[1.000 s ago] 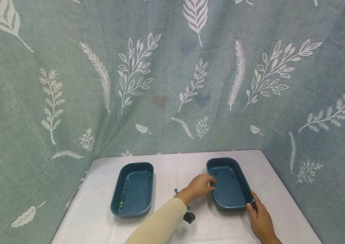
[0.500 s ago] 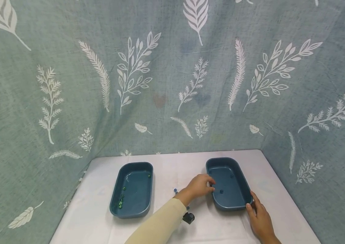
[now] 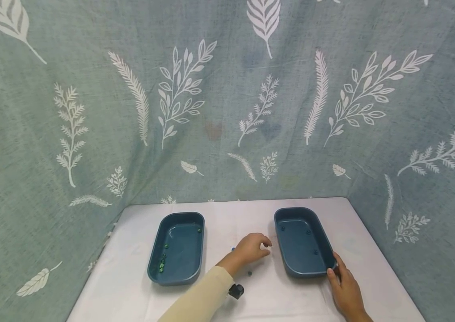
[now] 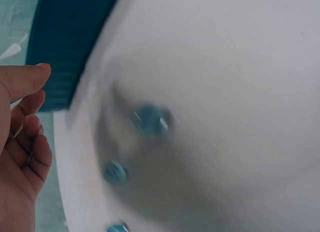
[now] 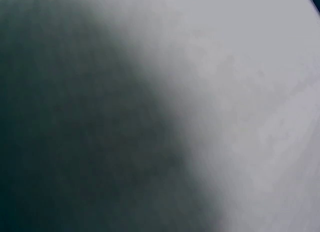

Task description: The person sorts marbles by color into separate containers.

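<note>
My left hand (image 3: 251,247) hovers over the white table between two blue trays, its fingers loosely bent with nothing between them. Close by lie blue glass marbles; one marble (image 3: 249,273) shows beside the wrist and another (image 3: 233,249) peeks out behind the hand. The left wrist view has the same hand (image 4: 22,142) at its edge, apart from a large marble (image 4: 150,121) and a smaller marble (image 4: 115,171). With thumb and fingers, my right hand (image 3: 346,286) grips the near right corner of the right tray (image 3: 307,273). Three dark marbles (image 3: 315,252) sit inside that tray.
A matching left tray (image 3: 173,282) holds several green marbles (image 3: 161,266). A black wrist camera (image 3: 236,291) hangs under the left sleeve. Leaf-patterned cloth (image 3: 227,112) stands along the back and sides of the table (image 3: 131,250). The right wrist view is mostly dark blur.
My left hand has let a blue marble go into the right tray, then drawn back leftward off the rim. That marble has rolled to the right; the right hand keeps its grip.
</note>
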`<move>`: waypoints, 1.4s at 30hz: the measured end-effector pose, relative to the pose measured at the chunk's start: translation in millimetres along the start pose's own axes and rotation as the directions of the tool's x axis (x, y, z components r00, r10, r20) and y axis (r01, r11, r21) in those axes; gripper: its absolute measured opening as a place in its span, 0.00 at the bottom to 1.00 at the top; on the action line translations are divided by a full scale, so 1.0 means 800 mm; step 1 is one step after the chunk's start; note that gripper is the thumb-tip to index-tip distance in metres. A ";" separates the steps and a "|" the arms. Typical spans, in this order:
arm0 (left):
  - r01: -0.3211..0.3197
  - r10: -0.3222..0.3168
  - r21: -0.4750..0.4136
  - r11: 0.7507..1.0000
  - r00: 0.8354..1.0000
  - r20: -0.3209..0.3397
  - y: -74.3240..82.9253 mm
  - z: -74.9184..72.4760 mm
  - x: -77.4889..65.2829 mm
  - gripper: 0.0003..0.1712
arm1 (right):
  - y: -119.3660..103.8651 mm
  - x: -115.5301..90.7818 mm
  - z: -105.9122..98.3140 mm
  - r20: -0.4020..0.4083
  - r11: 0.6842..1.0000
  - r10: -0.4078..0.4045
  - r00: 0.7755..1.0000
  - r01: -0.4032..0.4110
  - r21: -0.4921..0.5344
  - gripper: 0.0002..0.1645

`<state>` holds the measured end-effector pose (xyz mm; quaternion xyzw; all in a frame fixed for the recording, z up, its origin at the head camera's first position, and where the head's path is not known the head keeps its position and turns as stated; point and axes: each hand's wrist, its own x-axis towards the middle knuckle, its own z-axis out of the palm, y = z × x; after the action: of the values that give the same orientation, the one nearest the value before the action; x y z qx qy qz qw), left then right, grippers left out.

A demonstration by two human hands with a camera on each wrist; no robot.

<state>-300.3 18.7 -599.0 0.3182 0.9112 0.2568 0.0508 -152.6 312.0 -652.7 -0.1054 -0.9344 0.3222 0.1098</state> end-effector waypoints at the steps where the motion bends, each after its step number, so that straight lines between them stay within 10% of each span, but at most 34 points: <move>1: 0.014 -0.014 0.002 1.000 1.000 0.002 -0.005 0.001 -0.003 0.11 | 0.001 0.000 0.000 -0.002 1.000 -0.003 1.000 0.003 0.000 0.38; 13: 0.125 -0.133 -0.118 0.985 0.989 -0.068 -0.050 -0.001 -0.039 0.09 | 0.003 0.002 0.000 0.009 1.000 0.017 1.000 -0.017 -0.003 0.38; 42: 0.214 -0.232 -0.138 0.967 0.964 -0.133 -0.061 0.008 -0.080 0.08 | 0.002 0.002 0.001 -0.010 1.000 0.000 1.000 0.000 -0.003 0.37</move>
<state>-274.9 -49.7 -633.5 0.1897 0.9250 0.3277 0.0313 -154.0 313.4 -654.4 -0.1071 -0.9343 0.3201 0.1145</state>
